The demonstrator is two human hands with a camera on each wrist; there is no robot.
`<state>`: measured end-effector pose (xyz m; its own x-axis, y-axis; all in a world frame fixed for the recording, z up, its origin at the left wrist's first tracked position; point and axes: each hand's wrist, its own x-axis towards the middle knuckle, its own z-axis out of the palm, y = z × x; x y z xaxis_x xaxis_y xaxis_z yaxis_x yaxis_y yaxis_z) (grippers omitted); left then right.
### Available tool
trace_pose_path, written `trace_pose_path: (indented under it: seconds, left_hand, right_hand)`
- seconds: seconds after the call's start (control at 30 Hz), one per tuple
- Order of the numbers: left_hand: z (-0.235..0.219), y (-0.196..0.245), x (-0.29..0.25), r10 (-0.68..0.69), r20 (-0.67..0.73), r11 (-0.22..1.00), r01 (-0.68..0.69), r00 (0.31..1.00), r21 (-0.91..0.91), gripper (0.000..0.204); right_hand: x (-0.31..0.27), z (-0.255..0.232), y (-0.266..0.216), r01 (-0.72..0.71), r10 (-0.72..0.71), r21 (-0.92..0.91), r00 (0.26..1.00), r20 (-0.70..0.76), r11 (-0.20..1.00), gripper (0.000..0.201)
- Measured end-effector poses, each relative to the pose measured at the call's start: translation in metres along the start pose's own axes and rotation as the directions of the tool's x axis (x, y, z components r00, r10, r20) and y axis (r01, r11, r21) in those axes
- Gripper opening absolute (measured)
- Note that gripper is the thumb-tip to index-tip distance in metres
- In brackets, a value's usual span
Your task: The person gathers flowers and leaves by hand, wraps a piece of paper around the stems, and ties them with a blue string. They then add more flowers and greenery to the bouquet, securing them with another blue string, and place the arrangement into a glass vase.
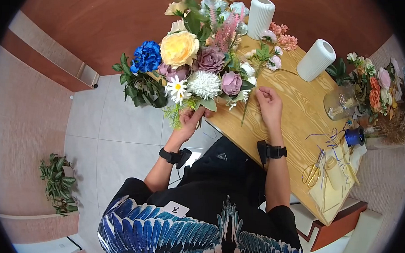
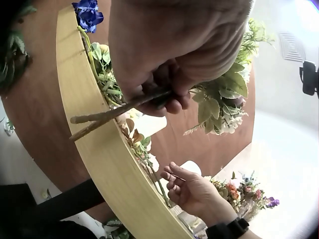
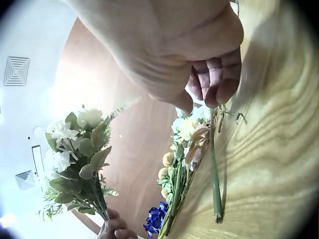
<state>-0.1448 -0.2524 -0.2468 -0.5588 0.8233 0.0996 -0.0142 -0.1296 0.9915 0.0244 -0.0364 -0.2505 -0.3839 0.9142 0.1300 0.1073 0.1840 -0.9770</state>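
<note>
My left hand [image 1: 190,121] grips the bouquet's stems below a white flower [image 1: 204,85], purple roses and a large yellow flower [image 1: 179,49]. In the left wrist view, two brown stem ends [image 2: 97,119] stick out from the curled fingers of that hand [image 2: 169,50]. Over the table, my right hand [image 1: 269,107] has loosely bent fingers, beside a green stem [image 1: 244,113]. The right wrist view shows this hand [image 3: 174,55] with a gap between thumb and fingers, at the upper end of the stem [image 3: 215,174]; contact is unclear.
Two white ribbed vases [image 1: 261,19] stand on the wooden table [image 1: 290,99], near pink flowers [image 1: 286,41]. At the right are a glass jar [image 1: 340,105], gold-handled scissors [image 1: 311,175], a blue spool [image 1: 354,136] and more flowers. A blue flower [image 1: 146,57] lies left of the bouquet.
</note>
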Motion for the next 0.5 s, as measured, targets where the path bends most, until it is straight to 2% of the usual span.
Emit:
trace_pose_path:
  seconds: [0.07,0.1,0.17,0.2,0.23,0.27,0.33,0.4,0.47,0.5]
  left_hand:
    - [0.005,-0.001,0.001,0.046,0.014,0.999,-0.046,0.999,-0.023,0.022]
    - [0.007,-0.001,0.002,0.040,0.034,0.997,-0.038,0.999,-0.071,0.022]
    - [0.008,0.002,0.001,0.037,0.061,0.993,-0.030,0.997,-0.116,0.022]
    - [0.004,0.008,0.000,-0.081,0.146,0.993,0.093,0.986,-0.071,0.021]
    - [0.002,0.013,0.000,-0.202,0.225,0.977,0.211,0.953,-0.015,0.021]
    - [0.000,0.013,-0.001,-0.203,0.235,0.977,0.212,0.951,-0.011,0.021]
    - [0.001,0.012,-0.002,-0.237,0.355,0.967,0.256,0.904,-0.006,0.020]
    - [0.004,0.007,-0.006,-0.242,0.382,0.962,0.271,0.892,-0.021,0.018]
    - [0.007,-0.003,-0.010,-0.251,0.409,0.957,0.289,0.877,-0.032,0.016]
    - [0.008,-0.009,-0.012,-0.201,0.449,0.964,0.257,0.871,-0.066,0.016]
  right_hand:
    - [-0.008,-0.002,-0.015,-0.122,0.107,0.127,0.987,0.119,0.984,0.021]
    - [-0.012,-0.005,-0.023,-0.124,0.110,0.127,0.987,0.117,0.984,0.021]
    - [-0.015,-0.011,-0.036,-0.205,0.159,0.205,0.963,0.219,0.957,0.018]
    - [-0.011,-0.016,-0.038,-0.202,0.157,0.209,0.964,0.213,0.957,0.018]
    - [-0.003,-0.026,-0.037,-0.147,0.087,0.276,0.972,0.217,0.950,0.019]
    - [0.001,-0.033,-0.040,-0.092,0.018,0.340,0.976,0.215,0.936,0.021]
    - [0.000,-0.040,-0.087,-0.065,-0.013,0.391,0.981,0.192,0.918,0.027]
    - [0.006,-0.049,-0.105,-0.054,-0.115,0.472,0.940,0.321,0.880,0.035]
    - [0.004,-0.054,-0.119,-0.104,-0.075,0.458,0.932,0.356,0.883,0.040]
    - [0.003,-0.054,-0.126,-0.172,-0.026,0.425,0.906,0.421,0.889,0.042]
